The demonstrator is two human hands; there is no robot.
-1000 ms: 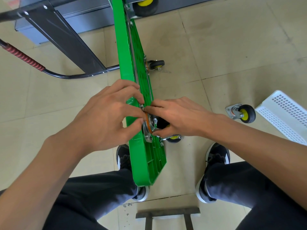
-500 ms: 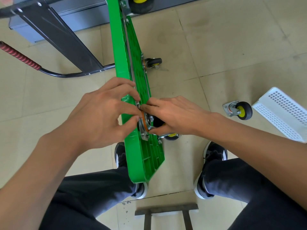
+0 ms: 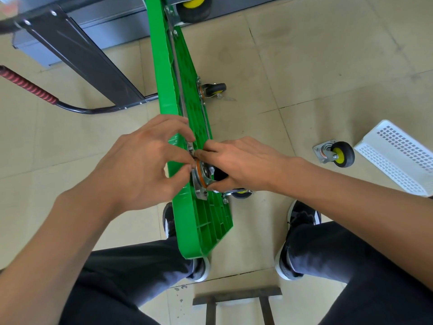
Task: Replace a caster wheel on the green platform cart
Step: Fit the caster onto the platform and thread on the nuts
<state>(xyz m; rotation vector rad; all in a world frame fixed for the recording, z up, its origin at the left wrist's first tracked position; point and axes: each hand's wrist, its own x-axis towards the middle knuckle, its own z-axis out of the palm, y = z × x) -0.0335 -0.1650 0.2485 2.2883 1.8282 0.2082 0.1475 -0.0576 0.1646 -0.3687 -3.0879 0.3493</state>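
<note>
L hand [image 3: 143,170]: reaches in from left, fingers curled, tips pinching at the caster's metal mounting plate [image 3: 199,184] on the cart edge; exact item pinched too small to tell.
R hand [image 3: 239,165]: comes in from right, fingers and thumb wrapped round the caster [image 3: 216,175]; index tip meets L fingertips at the plate's top.
Cart [image 3: 182,113]: green platform cart, on its side on the floor, ribbed underside facing right, near end between the person's shoes.
Caster in hand: black wheel mostly hidden by R hand; steel plate w/ orange ring pressed against the underside near the cart's near end.
Other casters: one mounted mid-deck [image 3: 214,89], one at far end [image 3: 194,7], black w/ yellow hubs.
Spare caster [image 3: 337,154]: loose on the floor, right of cart, just beside white perforated basket [image 3: 396,158].
Handle [image 3: 30,86]: black bar w/ red grip, left of deck.
Vs 0.5 s ago: both hands at same spot on plate, grip unchanged; cart not shifted.
</note>
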